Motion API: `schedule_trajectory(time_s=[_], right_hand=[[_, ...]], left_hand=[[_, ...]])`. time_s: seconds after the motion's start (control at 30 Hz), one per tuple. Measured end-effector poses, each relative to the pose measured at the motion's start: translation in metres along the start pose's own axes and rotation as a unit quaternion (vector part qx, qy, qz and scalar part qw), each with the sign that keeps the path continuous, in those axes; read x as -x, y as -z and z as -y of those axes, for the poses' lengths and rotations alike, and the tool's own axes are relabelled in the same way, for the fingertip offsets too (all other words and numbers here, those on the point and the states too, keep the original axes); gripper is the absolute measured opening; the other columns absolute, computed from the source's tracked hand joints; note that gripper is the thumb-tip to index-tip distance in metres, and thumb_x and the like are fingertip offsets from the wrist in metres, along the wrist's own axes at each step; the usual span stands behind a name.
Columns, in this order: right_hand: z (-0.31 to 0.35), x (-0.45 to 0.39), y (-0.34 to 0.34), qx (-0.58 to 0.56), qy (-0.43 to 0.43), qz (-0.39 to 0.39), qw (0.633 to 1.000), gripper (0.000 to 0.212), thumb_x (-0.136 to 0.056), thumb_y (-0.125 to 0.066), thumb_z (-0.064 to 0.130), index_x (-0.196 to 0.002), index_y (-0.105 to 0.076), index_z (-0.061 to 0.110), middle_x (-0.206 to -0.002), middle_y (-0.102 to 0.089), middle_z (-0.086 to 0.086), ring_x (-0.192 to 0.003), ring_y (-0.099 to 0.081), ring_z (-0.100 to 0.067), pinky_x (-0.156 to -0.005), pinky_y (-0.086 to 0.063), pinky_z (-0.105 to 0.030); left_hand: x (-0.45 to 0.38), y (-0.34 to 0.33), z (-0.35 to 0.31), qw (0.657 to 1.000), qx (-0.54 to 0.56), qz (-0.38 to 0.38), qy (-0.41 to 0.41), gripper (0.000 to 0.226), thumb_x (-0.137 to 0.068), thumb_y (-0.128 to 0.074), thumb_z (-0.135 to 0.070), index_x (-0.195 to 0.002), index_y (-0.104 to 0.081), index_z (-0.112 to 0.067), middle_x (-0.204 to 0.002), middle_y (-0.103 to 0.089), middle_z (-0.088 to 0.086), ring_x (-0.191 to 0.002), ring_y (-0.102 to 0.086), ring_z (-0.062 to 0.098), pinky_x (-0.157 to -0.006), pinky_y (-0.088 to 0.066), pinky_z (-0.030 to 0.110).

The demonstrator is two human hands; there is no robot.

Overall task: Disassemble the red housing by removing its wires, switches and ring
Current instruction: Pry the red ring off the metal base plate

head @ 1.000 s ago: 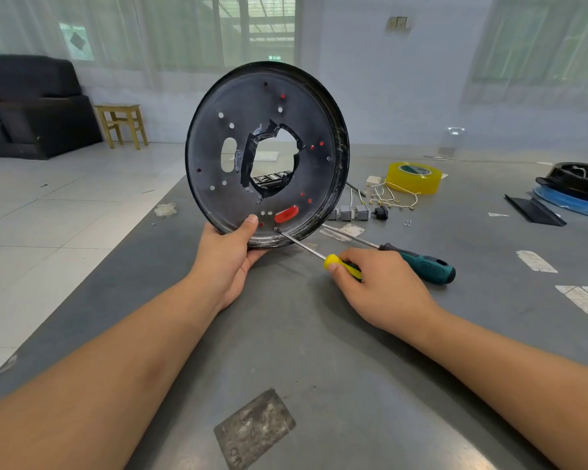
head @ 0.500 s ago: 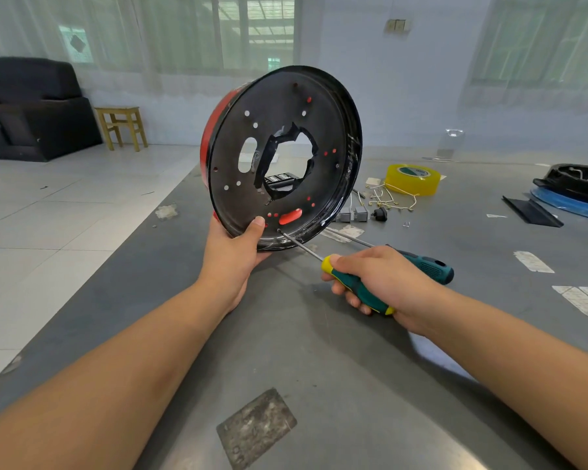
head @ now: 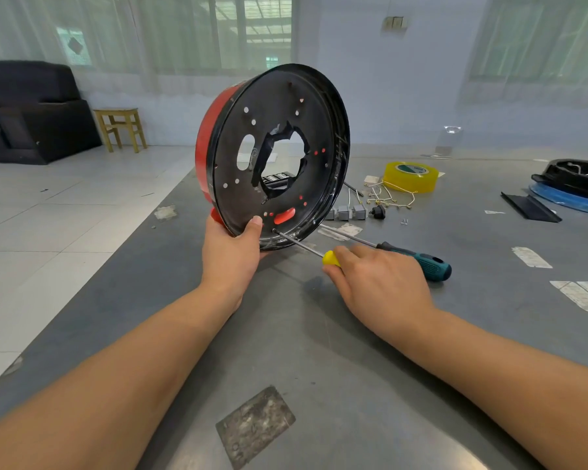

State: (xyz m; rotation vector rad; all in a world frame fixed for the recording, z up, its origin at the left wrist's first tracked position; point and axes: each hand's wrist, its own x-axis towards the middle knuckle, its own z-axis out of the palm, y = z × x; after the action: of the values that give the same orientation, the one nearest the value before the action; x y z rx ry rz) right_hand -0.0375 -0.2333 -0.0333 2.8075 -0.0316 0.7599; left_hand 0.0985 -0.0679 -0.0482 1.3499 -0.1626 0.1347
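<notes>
The red housing [head: 206,154] stands on its edge above the near part of the grey table [head: 370,368], with its black inner plate [head: 279,123] turned toward the camera and a little to the right. The red side wall shows only as a band along the left rim. The plate has a ragged opening in the middle, an oval slot to the left of it and many small holes.

The left hand [head: 230,256] grips the housing from below at its lowest part. The thumb presses on the black plate near the bottom rim, and the other fingers are curled behind the red wall, mostly hidden.

The right hand [head: 377,286] is lower and to the right of the housing, apart from the left hand. Its fingers close around a screwdriver [head: 330,257] with a yellow collar, and the handle is hidden under the palm. The metal shaft runs up and to the left, and its tip meets the plate just beside the left thumb, near a red oval slot.

A second screwdriver [head: 428,264] with a teal handle lies on the table just behind the right hand. Further back lie small grey switches [head: 348,212], thin wires [head: 387,195] and a yellow tape roll [head: 410,176].
</notes>
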Motion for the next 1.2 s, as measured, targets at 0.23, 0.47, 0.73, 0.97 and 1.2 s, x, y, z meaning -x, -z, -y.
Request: schedule_trajectory(time_s=[0.23,0.47,0.73,0.97,1.2], right_hand=[[-0.011,-0.004,-0.003,0.131,0.075,-0.074,0.986,0.024,-0.089,-0.074,0.028,-0.110,-0.067,0.018,-0.082,-0.062,-0.002,-0.071,-0.058,-0.026,-0.063,-0.033,-0.035],[-0.006,-0.005,-0.004,0.047,0.038,-0.057,0.997,0.030,-0.100,-0.057,0.048,-0.122,-0.062,0.029,-0.100,-0.062,0.001,-0.064,-0.065,-0.026,-0.048,-0.030,-0.028],[-0.013,-0.005,-0.015,-0.368,-0.074,-0.075,0.924,0.037,-0.082,-0.071,0.017,-0.117,-0.071,0.029,-0.126,-0.056,0.012,-0.108,-0.059,-0.005,-0.093,-0.053,-0.033],[-0.022,-0.009,-0.022,-0.554,-0.189,-0.104,0.804,0.044,-0.077,-0.087,0.039,-0.115,-0.066,0.047,-0.110,-0.070,0.021,-0.104,-0.067,-0.003,-0.082,-0.052,-0.015],[-0.014,-0.007,-0.018,-0.591,-0.202,-0.050,0.779,0.030,-0.089,-0.055,0.071,-0.104,-0.051,0.045,-0.083,-0.076,0.001,-0.064,-0.074,-0.016,-0.055,-0.060,-0.032]], left_hand=[[0.004,0.000,0.001,1.000,-0.007,0.002,0.009,0.037,-0.080,-0.073,-0.030,-0.113,-0.060,-0.039,-0.120,-0.075,-0.006,-0.116,-0.071,0.027,-0.101,-0.056,0.056],[-0.003,0.001,0.009,1.000,0.007,-0.015,0.016,0.033,-0.098,-0.071,-0.012,-0.117,-0.058,-0.035,-0.121,-0.073,-0.005,-0.115,-0.071,0.027,-0.099,-0.058,0.054],[-0.007,0.002,0.007,0.998,0.035,-0.030,0.053,0.032,-0.100,-0.066,-0.005,-0.120,-0.058,-0.028,-0.118,-0.073,-0.006,-0.111,-0.072,0.023,-0.094,-0.062,0.052],[-0.007,0.000,0.003,0.995,0.051,-0.041,0.073,0.034,-0.102,-0.063,-0.001,-0.128,-0.057,-0.022,-0.121,-0.072,-0.002,-0.108,-0.072,0.024,-0.089,-0.064,0.052],[-0.008,0.001,0.001,0.995,0.044,-0.036,0.083,0.033,-0.102,-0.062,-0.001,-0.129,-0.058,-0.020,-0.123,-0.072,0.001,-0.106,-0.073,0.026,-0.087,-0.064,0.053]])
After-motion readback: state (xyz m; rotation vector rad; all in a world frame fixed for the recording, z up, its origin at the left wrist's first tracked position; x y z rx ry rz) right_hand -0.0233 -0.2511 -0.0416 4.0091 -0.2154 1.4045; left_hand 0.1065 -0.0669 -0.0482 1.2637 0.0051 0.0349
